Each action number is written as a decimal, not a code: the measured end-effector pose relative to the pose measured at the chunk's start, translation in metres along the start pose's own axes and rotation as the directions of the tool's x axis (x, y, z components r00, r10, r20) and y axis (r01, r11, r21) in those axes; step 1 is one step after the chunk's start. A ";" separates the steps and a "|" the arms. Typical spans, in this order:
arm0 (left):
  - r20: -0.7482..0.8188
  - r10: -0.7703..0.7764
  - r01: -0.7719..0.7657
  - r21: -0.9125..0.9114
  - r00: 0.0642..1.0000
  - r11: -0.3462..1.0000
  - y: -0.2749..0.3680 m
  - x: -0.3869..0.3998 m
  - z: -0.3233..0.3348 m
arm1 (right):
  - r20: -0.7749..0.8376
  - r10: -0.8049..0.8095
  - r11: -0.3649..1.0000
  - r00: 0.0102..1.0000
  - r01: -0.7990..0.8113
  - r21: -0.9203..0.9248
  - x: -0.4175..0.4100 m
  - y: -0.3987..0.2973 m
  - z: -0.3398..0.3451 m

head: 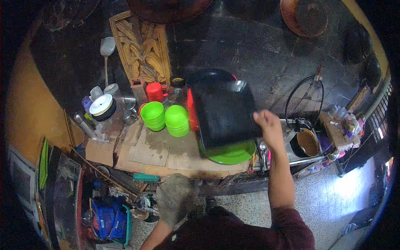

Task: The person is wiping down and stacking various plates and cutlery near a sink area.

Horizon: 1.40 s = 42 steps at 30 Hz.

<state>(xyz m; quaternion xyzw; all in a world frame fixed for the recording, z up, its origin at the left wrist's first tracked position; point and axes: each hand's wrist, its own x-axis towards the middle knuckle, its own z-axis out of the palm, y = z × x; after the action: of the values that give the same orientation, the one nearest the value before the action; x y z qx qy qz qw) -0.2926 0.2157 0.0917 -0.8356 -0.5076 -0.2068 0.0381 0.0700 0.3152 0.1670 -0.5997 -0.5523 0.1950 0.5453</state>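
Note:
My right hand (271, 126) grips the right edge of a black rectangular tray (226, 115), which is tilted and slightly blurred. Under its lower edge shows a bright green round basin or large plate (232, 155) on the counter. A grey cloth (176, 195) covers my left hand (165, 225) in front of my body; the fingers are hidden in it. To the tray's left stand two stacks of green bowls, one with the bowls facing up (152, 115), the other topped by an upturned bowl (177, 120). A red object (192, 109) stands against the tray's left side.
Flattened cardboard (150, 150) covers the counter. Behind the bowls are a red mug (155, 91) and a glass jar (179, 93). A lidded container (101, 104) and a steel flask (83, 122) stand left. Spoons (263, 150) and a sink (293, 137) lie right. Baskets (109, 218) sit low left.

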 end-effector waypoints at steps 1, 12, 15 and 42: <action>0.000 -0.008 0.008 0.010 1.000 1.000 0.001 -0.002 0.001 | -0.020 -0.023 0.999 1.000 0.024 0.025 0.020 -0.014 0.004; -0.017 -0.030 0.033 0.141 0.999 0.989 0.009 -0.011 -0.002 | 0.037 0.091 0.871 0.995 -0.062 -0.487 0.187 0.043 0.048; 0.167 -0.142 0.100 0.238 0.976 0.966 0.007 -0.021 0.004 | 0.050 -0.008 0.850 0.999 0.033 -0.525 0.192 0.052 0.058; 0.059 -0.066 0.052 0.214 0.996 0.976 0.023 0.026 -0.023 | -0.087 0.071 0.746 0.994 -0.111 -0.657 0.158 0.004 0.064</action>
<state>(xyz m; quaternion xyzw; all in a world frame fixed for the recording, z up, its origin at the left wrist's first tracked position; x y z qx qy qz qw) -0.2695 0.2203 0.1255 -0.8176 -0.5522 -0.1251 0.1042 0.0675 0.4821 0.2004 -0.7850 -0.5400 -0.0032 0.3037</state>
